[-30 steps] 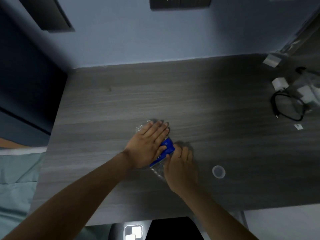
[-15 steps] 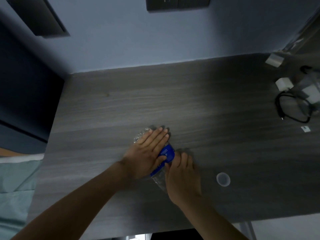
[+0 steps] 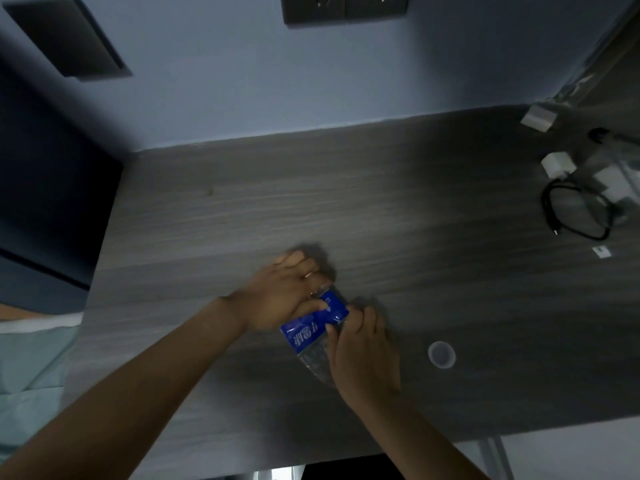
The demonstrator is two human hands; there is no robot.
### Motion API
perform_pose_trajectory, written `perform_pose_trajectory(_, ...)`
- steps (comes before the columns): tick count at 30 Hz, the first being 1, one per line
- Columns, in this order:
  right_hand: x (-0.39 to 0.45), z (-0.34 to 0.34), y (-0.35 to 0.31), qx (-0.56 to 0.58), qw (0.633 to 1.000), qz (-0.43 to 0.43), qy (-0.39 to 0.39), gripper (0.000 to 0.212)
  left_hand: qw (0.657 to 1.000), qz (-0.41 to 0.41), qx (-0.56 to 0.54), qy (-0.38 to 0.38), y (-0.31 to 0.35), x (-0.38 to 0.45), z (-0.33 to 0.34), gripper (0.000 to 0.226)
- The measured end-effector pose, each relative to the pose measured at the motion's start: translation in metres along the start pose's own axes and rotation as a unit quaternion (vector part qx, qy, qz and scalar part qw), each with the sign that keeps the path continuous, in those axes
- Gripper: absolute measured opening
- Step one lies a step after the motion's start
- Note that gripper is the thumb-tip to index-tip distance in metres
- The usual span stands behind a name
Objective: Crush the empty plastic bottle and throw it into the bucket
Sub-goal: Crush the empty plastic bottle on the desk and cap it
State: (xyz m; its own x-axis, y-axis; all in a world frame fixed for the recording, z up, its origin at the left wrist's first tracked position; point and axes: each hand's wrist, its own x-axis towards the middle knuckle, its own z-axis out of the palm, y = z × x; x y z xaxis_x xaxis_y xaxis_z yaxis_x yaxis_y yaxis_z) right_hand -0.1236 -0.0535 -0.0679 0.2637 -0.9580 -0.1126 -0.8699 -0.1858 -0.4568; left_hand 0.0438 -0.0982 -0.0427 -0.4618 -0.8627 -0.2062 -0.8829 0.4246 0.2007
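Note:
A clear plastic bottle (image 3: pixel 313 332) with a blue label lies flattened on the grey wooden table (image 3: pixel 381 209), near its front middle. My left hand (image 3: pixel 284 292) is curled around the bottle's far end, fingers folded over it. My right hand (image 3: pixel 360 355) grips the near end, covering part of the crumpled clear plastic. The blue label shows between the two hands. No bucket is in view.
A small round bottle cap (image 3: pixel 441 355) lies on the table right of my right hand. At the far right are a coiled black cable (image 3: pixel 575 216), white chargers (image 3: pixel 557 164) and a small white tag (image 3: pixel 602 251). A blue wall with a socket panel (image 3: pixel 343 8) rises behind.
My left hand, earlier pressing flat on the bottle, has now curled around its far end. More of the blue label shows between the hands. The right hand keeps its hold.

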Motion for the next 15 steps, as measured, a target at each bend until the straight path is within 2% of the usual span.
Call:
perform_pose_trajectory(5,-0.003,-0.001,0.004,0.002,0.999,-0.016,-0.035,0.040,0.997,0.020,0.017,-0.077,-0.006,0.006,-0.014,0.045)
perform_pose_trajectory(15,-0.006,-0.006,0.010,0.012,0.996,-0.084,-0.035,0.037,0.969,-0.024,-0.097,-0.224,0.010,0.008,-0.034,0.038)
